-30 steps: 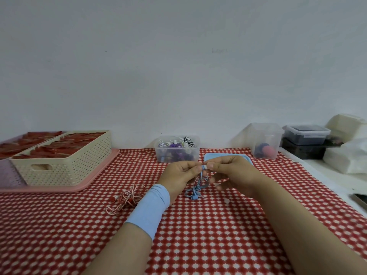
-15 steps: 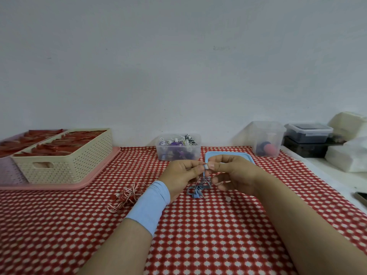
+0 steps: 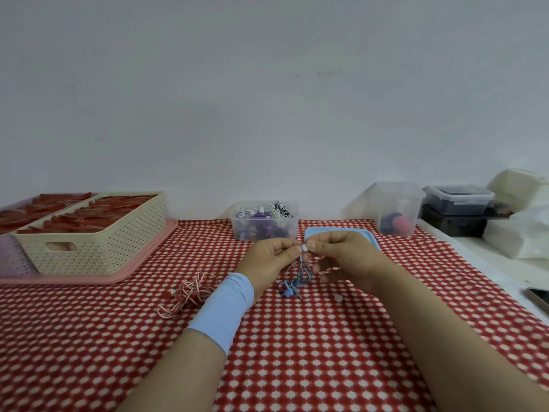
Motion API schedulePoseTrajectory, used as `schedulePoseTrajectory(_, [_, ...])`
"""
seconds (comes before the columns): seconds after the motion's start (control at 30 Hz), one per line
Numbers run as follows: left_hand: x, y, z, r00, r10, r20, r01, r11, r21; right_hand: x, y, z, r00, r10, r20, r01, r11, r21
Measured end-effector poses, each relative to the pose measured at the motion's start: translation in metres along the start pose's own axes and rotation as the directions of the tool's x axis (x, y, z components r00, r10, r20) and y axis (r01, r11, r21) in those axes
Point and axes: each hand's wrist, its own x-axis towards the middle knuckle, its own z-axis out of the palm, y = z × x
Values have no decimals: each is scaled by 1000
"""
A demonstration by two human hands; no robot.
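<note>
Red-and-white checked cloth (image 3: 297,352) covered the table, and a plain pale wall stood behind it. Both hands met above the middle of the cloth. The left hand (image 3: 269,257), with a light blue wristband (image 3: 225,307) on its wrist, and the right hand (image 3: 341,260) each pinched the white-tipped end (image 3: 304,248) of the blue earphones (image 3: 294,283) between thumb and forefinger, and their fingertips nearly touched. The remaining fingers of the right hand curled loosely below. From that pinch the blue cable hung down in loops, and its lower end lay bunched on the cloth between the 2 wrists.

1 small white piece (image 3: 338,298) lay on the cloth just beside the right wrist. A tangle of red-and-white earphones (image 3: 190,289) lay left of the wristband. Behind the hands stood a clear tub (image 3: 264,230) filled with more earphones, and a blue lid (image 3: 368,233) lay flat just behind the right hand. At the far left a cream basket (image 3: 89,245) of red items sat on a pink tray (image 3: 142,263). At the right stood another clear tub (image 3: 396,208), 2 dark stacked containers (image 3: 457,203) and a phone (image 3: 539,297) at the edge.
</note>
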Motion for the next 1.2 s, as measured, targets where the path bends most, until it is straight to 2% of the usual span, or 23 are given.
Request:
schedulePoseTrajectory(0.13, [-1, 0, 0, 999, 10, -32, -10, 1000, -11, -2, -3, 2, 993, -105, -44, 98, 985, -144])
schedulePoseTrajectory(0.3, [-3, 3, 0, 998, 37, -57, -35, 999, 33, -6, -4, -1, 988, -152, -21, 143, 963, -231])
schedulePoseTrajectory(0.53, [-5, 5, 0, 998, 24, -61, -23, 1000, 13, -5, -2, 1, 972, -232, -39, 215, 943, -252])
schedulePoseTrajectory(0.67, [-6, 6, 0, 995, 67, -81, -69, 997, -25, -4, -1, -1, 976, -214, -40, 201, 955, -219])
schedulePoseTrajectory(0.8, [-6, 6, -1, 988, 119, -94, -118, 993, 14, -2, 1, 0, 977, -204, -64, 192, 967, -165])
schedulePoseTrajectory(1.07, [-8, 9, -4, 990, 82, -111, -85, 996, -20, -6, -3, -4, 989, -139, 50, 145, 980, -133])
schedulePoseTrajectory(1.2, [-8, 8, -6, 996, 61, -58, -61, 998, -7, -10, -5, -8, 990, -114, 85, 127, 979, -159])
